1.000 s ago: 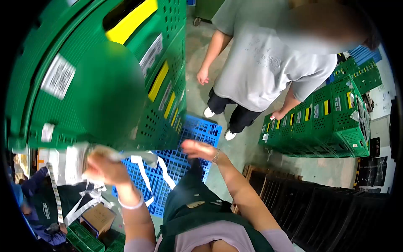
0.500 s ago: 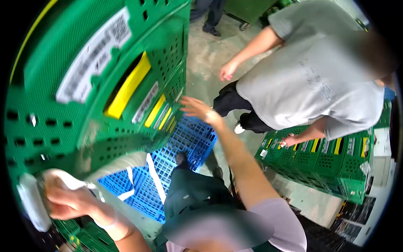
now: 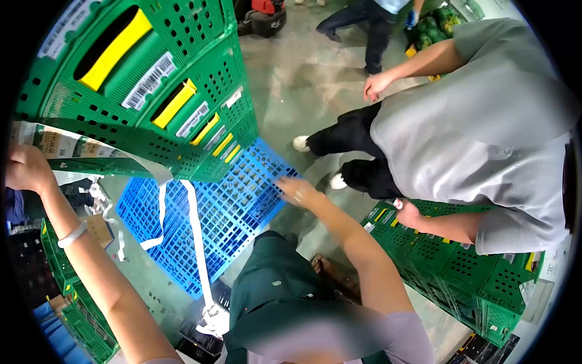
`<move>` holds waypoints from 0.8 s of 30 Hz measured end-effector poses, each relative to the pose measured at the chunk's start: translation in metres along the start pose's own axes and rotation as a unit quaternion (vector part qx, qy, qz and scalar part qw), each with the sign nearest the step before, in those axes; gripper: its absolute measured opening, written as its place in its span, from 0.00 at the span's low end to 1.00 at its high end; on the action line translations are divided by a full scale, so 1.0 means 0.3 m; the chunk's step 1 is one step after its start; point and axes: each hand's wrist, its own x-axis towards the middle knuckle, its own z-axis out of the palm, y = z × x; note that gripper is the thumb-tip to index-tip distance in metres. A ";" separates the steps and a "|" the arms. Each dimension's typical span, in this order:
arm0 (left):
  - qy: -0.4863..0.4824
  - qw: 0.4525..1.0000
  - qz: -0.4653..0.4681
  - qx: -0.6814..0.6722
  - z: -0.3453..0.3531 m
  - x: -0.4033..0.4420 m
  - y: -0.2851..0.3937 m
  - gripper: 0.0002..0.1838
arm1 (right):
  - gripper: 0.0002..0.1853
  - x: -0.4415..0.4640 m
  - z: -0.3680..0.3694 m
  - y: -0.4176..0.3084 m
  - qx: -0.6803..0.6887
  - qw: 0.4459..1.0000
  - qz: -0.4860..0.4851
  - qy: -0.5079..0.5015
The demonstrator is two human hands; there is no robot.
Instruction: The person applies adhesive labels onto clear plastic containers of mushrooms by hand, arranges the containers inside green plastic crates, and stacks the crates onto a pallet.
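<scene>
At the far left of the scene, the left hand (image 3: 29,168) is raised beside a tall stack of green plastic crates (image 3: 200,54), its fingers curled together; the dark edge of the view cuts them off, so I cannot tell what they are clamped on. A flat, glossy, pale strip (image 3: 156,171) runs from near this hand along the lower part of the stack, bending at its near corner. The crates have finely ribbed panels, rows of small punched holes, dark oval openings with smooth yellow handles (image 3: 115,50) and flat white barcode labels (image 3: 148,80). They stand over a blue plastic pallet (image 3: 212,209), an open lattice of square cells, across which thin white straps (image 3: 197,236) trail toward a crumpled white bundle (image 3: 213,319) on the near side. The right hand (image 3: 302,192) hangs over the pallet's right corner with nothing in it, its fingers stretched out and slightly apart. To the right, a person in a soft, creased grey T-shirt (image 3: 448,139) stands beside a second row of green crates (image 3: 464,273), whose sides show a shiny, wrinkled clear film. A brown cardboard box (image 3: 100,230) sits at the left on the smooth, stained floor (image 3: 276,115).
</scene>
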 end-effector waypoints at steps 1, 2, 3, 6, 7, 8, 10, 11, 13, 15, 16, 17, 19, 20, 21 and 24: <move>0.001 1.000 0.009 0.008 0.006 0.010 -0.005 0.13 | 0.18 0.135 -0.142 -0.123 0.091 0.993 -0.009 0.071; 0.001 0.999 0.024 0.029 0.012 0.022 -0.022 0.13 | 0.20 0.201 -0.274 -0.204 0.271 0.953 -0.048 0.128; -0.001 0.996 0.046 0.076 0.015 0.028 -0.042 0.13 | 0.21 0.235 -0.292 -0.235 0.441 0.878 -0.020 0.184; 0.032 0.965 0.115 0.233 0.004 0.079 -0.057 0.15 | 0.22 -0.002 -0.244 -0.104 0.414 0.901 0.096 0.087; -0.014 0.993 0.100 0.065 -0.010 0.099 0.009 0.16 | 0.24 -0.145 -0.151 -0.036 0.312 0.943 0.112 0.039; -0.009 0.974 0.194 0.117 0.006 0.115 -0.053 0.15 | 0.28 -0.338 0.037 0.061 0.146 0.973 0.165 -0.065; -0.016 0.880 0.323 0.347 -0.005 0.104 -0.130 0.13 | 0.26 -0.690 0.248 0.122 0.041 0.912 0.164 -0.374; -0.028 0.782 0.373 0.499 -0.031 0.075 -0.143 0.13 | 0.25 -0.816 0.276 0.105 0.083 0.907 0.120 -0.395; -0.030 0.880 0.258 0.399 -0.027 0.048 -0.011 0.13 | 0.24 -1.068 0.327 0.070 0.174 0.882 0.039 -0.437; 0.041 0.995 0.083 0.019 -0.022 0.053 0.117 0.12 | 0.24 -1.086 0.339 0.019 0.198 0.862 0.096 -0.457; 0.082 0.991 0.026 -0.106 -0.022 0.027 0.218 0.11 | 0.24 -1.064 0.334 0.017 0.206 0.852 0.128 -0.464; 0.068 0.973 -0.069 -0.210 -0.039 0.025 0.247 0.11 | 0.24 -1.042 0.317 0.029 0.215 0.838 0.162 -0.475; 0.102 0.864 -0.259 -0.419 -0.074 0.022 0.306 0.14 | 0.24 -0.936 0.337 0.141 0.198 0.866 0.190 -0.417; 0.069 0.938 -0.187 -0.285 -0.078 0.009 0.282 0.14 | 0.24 -0.860 0.334 0.190 0.174 0.890 0.236 -0.350; 0.033 0.983 -0.110 -0.146 -0.070 0.000 0.254 0.14 | 0.24 -0.779 0.325 0.235 0.154 0.905 0.282 -0.278; 0.131 0.990 0.042 0.042 0.008 0.019 0.225 0.15 | 0.23 -0.443 0.181 0.263 0.228 0.919 0.316 -0.053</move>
